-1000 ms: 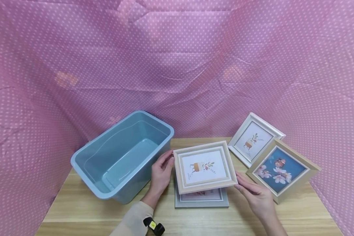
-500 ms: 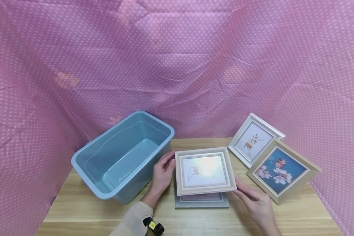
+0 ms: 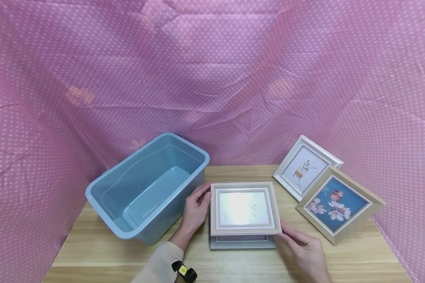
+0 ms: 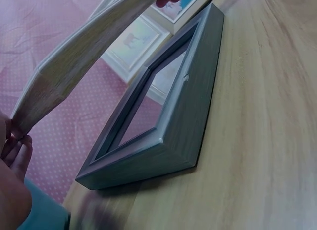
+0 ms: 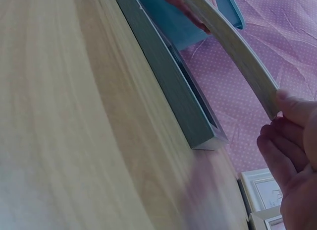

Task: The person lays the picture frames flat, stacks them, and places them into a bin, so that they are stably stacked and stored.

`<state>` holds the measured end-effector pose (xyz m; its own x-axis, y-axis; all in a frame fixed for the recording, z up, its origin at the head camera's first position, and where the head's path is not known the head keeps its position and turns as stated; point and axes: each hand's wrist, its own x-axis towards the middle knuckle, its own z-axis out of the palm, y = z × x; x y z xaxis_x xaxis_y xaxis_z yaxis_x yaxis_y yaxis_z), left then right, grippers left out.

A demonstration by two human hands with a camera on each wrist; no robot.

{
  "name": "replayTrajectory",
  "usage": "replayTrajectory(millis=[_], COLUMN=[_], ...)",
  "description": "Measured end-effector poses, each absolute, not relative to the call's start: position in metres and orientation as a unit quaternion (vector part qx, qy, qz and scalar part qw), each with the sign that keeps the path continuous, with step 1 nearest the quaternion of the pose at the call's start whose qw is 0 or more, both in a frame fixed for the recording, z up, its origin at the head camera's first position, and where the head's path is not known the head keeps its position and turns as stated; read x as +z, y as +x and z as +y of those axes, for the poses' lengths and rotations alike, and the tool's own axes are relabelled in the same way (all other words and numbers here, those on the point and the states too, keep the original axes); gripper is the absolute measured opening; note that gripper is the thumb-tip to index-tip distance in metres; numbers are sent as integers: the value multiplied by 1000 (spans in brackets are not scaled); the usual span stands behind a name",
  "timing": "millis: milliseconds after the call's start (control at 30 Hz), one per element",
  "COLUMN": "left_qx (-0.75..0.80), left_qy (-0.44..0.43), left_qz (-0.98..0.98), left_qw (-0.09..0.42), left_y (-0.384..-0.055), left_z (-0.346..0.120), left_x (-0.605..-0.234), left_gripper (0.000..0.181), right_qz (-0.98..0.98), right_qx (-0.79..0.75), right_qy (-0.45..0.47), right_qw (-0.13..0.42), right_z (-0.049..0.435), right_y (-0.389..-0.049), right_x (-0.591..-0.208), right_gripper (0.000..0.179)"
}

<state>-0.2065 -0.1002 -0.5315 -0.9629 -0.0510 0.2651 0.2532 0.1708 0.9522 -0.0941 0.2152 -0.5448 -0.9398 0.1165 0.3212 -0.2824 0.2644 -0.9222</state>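
Note:
A cream picture frame (image 3: 245, 208) with a plant print, partly washed out by glare, is held face up between both hands. My left hand (image 3: 195, 208) pinches its left edge; my right hand (image 3: 306, 251) pinches its near right corner. Below it a grey picture frame (image 3: 242, 245) lies flat on the table, mostly covered in the head view. Both wrist views show a gap between the raised cream frame (image 4: 81, 59) and the grey frame (image 4: 190, 93). In the right wrist view, thumb and fingers of the right hand (image 5: 297, 136) meet at the frame's end.
Left of the hands stands a blue plastic tub (image 3: 146, 232) with nothing in it. At the right, a white picture frame (image 3: 287, 161) leans partly behind a beige one (image 3: 340, 208) showing blossoms. Pink dotted cloth (image 3: 212, 86) hangs around the wooden table (image 3: 102, 251).
The cream frame has come down and levelled out over the grey one, its right side swinging slightly left and nearer. The right hand has moved left and down with it; the left has barely moved.

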Motion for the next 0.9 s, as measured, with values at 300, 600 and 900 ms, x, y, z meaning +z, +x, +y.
replayTrajectory(millis=[300,600,900], left_qx=[-620,-595,-583], left_qy=[-47,-28,-17], left_qz=[-777,-800,-809], left_qw=[101,78,73], left_y=[-204,-198,-194], left_z=[-100,-100,-100], left_x=[-536,-541,-545], left_gripper=[36,37,36], right_qz=[-802,-811,-822], right_qx=[585,574,562], right_qy=[-32,-53,-58], right_qw=[115,99,73], right_z=[210,211,213], right_y=[-88,-86,-85], right_x=[-543,-548,-551], right_gripper=[31,32,28])
